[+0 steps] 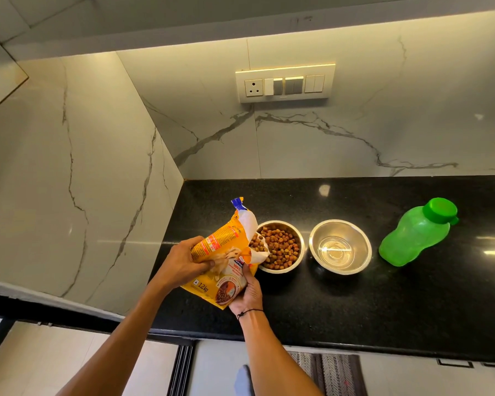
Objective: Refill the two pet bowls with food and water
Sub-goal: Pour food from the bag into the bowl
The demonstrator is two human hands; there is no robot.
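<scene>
A yellow pet food bag (226, 252) is tilted with its torn mouth over the left steel bowl (296, 234), which holds brown kibble (280, 250). My left hand (183, 261) grips the bag's upper side. My right hand (247, 292) holds the bag from below, near its bottom corner. The right steel bowl (340, 247) stands beside the first and shows only its shiny bottom; I cannot tell whether water is in it. A green plastic bottle (415, 234) with its green cap on stands to the right of both bowls.
Everything rests on a black granite counter (355, 304) set in a corner of white marble walls. A switch and socket panel (285, 84) is on the back wall. Below the counter edge lies a striped floor mat (332, 372).
</scene>
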